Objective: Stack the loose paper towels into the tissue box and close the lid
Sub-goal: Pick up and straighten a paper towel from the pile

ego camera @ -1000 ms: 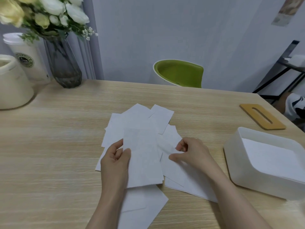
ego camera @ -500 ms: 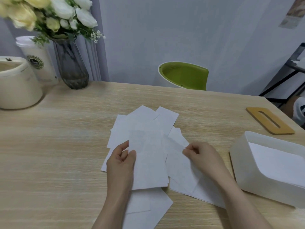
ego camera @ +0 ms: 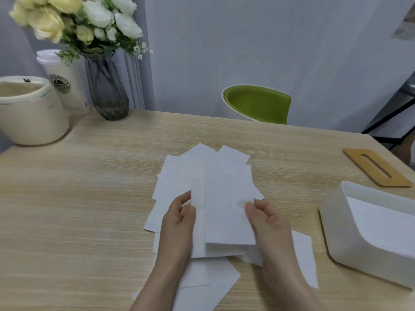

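Both hands hold a small stack of towels above the loose pile on the table.

Head view: the left hand [ego camera: 178, 223] pinches the stack's [ego camera: 221, 212] left edge, thumb on top and fingers curled beneath; the right hand [ego camera: 267, 221] pinches its right edge the same way. The stack is lifted slightly, its sheets unevenly aligned. Under it, loose towels [ego camera: 179, 176] lie fanned across the table [ego camera: 78, 209]. The white box [ego camera: 350, 239] sits open at the right, well apart from the hands, with paper inside. Its wooden lid [ego camera: 377, 170] lies flat just behind the box. A vase [ego camera: 105, 86], cup [ego camera: 65, 81] and cream pot [ego camera: 31, 115] stand far left; a green chair [ego camera: 258, 104] is behind.
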`<state>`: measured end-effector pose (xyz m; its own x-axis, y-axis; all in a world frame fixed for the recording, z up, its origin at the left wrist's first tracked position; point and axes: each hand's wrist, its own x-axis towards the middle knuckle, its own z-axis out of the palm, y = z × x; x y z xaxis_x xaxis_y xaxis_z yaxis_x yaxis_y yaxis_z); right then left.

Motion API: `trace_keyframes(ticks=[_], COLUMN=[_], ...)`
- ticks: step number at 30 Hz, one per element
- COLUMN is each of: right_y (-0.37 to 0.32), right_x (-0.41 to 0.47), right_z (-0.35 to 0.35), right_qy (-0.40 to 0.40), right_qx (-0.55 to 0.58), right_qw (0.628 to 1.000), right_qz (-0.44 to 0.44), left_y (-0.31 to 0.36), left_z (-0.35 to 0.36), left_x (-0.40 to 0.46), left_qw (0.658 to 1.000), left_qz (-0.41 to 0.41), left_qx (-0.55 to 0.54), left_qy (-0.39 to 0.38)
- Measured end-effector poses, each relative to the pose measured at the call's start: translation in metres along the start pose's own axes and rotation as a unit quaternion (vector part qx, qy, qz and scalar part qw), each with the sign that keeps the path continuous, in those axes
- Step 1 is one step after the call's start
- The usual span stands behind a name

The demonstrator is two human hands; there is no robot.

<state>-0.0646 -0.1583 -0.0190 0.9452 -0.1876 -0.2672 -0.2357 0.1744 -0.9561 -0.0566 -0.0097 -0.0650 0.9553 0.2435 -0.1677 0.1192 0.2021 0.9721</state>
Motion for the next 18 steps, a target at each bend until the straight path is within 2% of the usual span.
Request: trace_keyframes(ticks=[7,18], right_y=[0.017,0.018], right_x=[-0.001,0.001], right_z=[0.013,0.009], right_qy=[0.006,-0.016], right_qx=[-0.113,-0.115], right_qw=[0.992,0.991], right_qz=[-0.051,-0.063], left_y=[0.003,0.001], left_z=[0.000,-0.002], left_x=[-0.001,0.002], left_qw=[0.998,0.997], left_qz=[-0.022,-0.026], left_qx=[-0.053,-0.074], left_qy=[0.006,-0.001])
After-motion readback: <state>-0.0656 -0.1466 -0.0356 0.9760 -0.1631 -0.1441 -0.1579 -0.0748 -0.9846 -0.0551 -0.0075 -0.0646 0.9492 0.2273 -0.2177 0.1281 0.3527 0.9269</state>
